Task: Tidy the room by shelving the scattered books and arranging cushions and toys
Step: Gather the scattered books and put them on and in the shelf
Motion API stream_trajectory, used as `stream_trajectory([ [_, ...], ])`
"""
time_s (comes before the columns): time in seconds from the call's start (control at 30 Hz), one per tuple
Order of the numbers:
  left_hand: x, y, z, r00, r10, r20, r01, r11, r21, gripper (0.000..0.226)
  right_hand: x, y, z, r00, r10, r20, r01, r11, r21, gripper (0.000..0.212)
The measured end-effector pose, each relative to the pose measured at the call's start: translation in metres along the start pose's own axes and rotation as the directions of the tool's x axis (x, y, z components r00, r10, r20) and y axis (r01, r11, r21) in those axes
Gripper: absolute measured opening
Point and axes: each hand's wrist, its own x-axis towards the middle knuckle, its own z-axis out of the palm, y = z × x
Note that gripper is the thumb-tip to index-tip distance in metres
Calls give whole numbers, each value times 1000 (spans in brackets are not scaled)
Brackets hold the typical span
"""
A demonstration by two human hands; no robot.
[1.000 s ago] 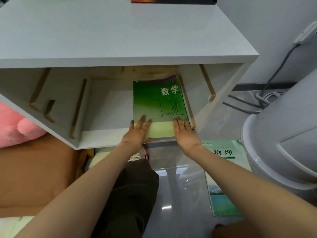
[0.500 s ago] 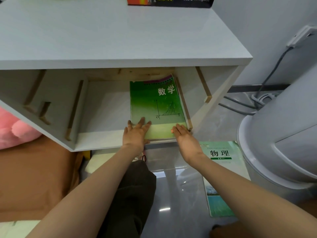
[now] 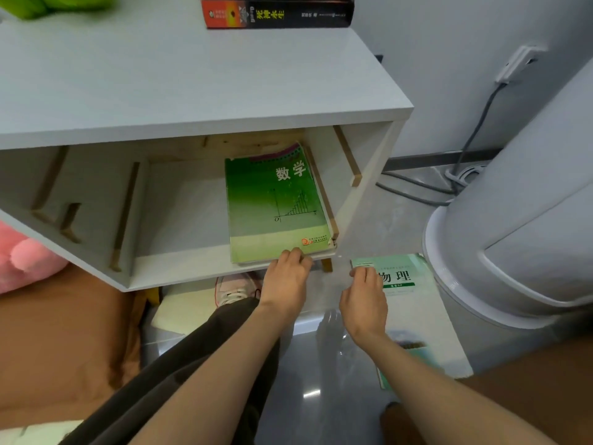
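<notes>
A green maths book [image 3: 276,200] lies flat on top of other books in the right side of the white cabinet's open compartment [image 3: 183,220]. My left hand [image 3: 285,279] is at the book's front edge, its loosely curled fingertips touching it. My right hand [image 3: 364,293] hovers apart from the shelf, fingers loosely curled, over the top left corner of a pale green physics book [image 3: 406,284] lying on the floor. A pink plush toy [image 3: 22,255] shows at the left edge.
A black and red book [image 3: 279,14] and something bright green [image 3: 57,4] sit on the cabinet top [image 3: 192,91]. A large white appliance [image 3: 529,220] stands at the right, with cables [image 3: 417,191] behind it. Brown fabric [image 3: 57,342] lies at the lower left.
Both hands have drawn back from lying flat on the green book. The left now only touches its front edge; the right has left the shelf and moved over the floor book.
</notes>
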Motion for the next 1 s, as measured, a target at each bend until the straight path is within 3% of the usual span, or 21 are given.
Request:
stream_trajectory([
  [0.1, -1, 6, 9, 996, 27, 84, -28, 1000, 11, 48, -7, 16, 18, 964, 191, 183, -174, 979, -106, 41],
  [0.2, 2, 9, 19, 992, 10, 129, -9, 1000, -8, 52, -14, 31, 41, 852, 345, 394, -309, 938, -154, 60],
  [0.3, 5, 7, 24, 986, 22, 168, -16, 999, -34, 54, -17, 37, 58, 757, 408, 510, -338, 913, -228, 71],
  [0.53, 15, 6, 34, 978, 71, 198, -66, 997, -29, 54, -16, 55, 82, 715, 476, 512, -366, 879, -306, 72],
  [0.67, 14, 4, 33, 974, 71, 216, -67, 997, -24, 54, -13, 67, 87, 744, 453, 491, -341, 889, -304, 78],
  [1.0, 13, 4, 34, 966, 117, 231, -122, 993, 7, 57, 1, 82, 76, 783, 450, 430, -314, 882, -352, 66],
])
